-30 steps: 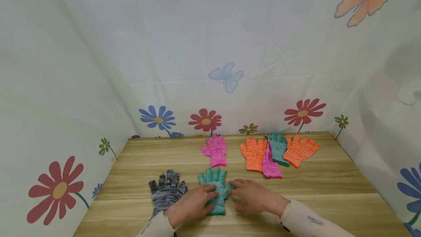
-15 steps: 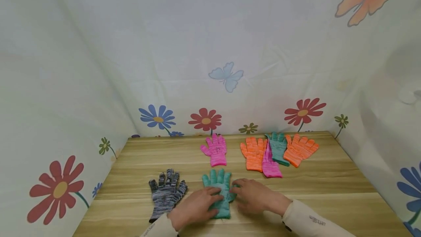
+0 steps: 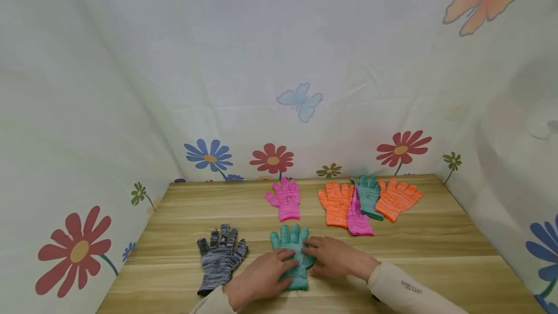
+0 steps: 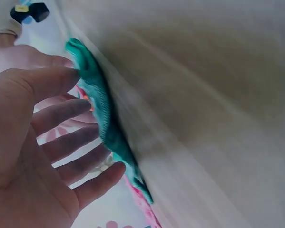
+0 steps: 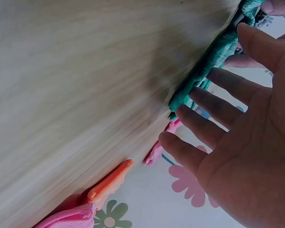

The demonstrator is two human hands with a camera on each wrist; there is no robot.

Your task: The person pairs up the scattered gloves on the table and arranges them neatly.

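A teal knit glove (image 3: 300, 270) lies flat on the wooden table near the front, its fingers pointing away from me. Over its lower left part lies my left hand (image 3: 263, 275), fingers spread, with fingertips on the fabric. My right hand (image 3: 335, 256) touches the same glove along its right side, at the thumb. In both wrist views the fingers are extended against the edge of the teal glove (image 4: 102, 104) and nothing is gripped. Just left of my left hand is a grey-and-black knit glove (image 3: 219, 260), palm flat, fingers spread.
A pink glove (image 3: 287, 202) lies at the back middle. To its right are an orange glove (image 3: 337, 205), another pink glove (image 3: 359, 219) partly covered, a second teal glove (image 3: 369, 197) and a second orange glove (image 3: 397, 200), overlapping. A flowered curtain (image 3: 244, 62) stands behind the table (image 3: 418, 256).
The teal glove under my hands has shifted right and slightly toward me, away from the grey-and-black glove. My left hand has moved right with it; the other gloves stay put.
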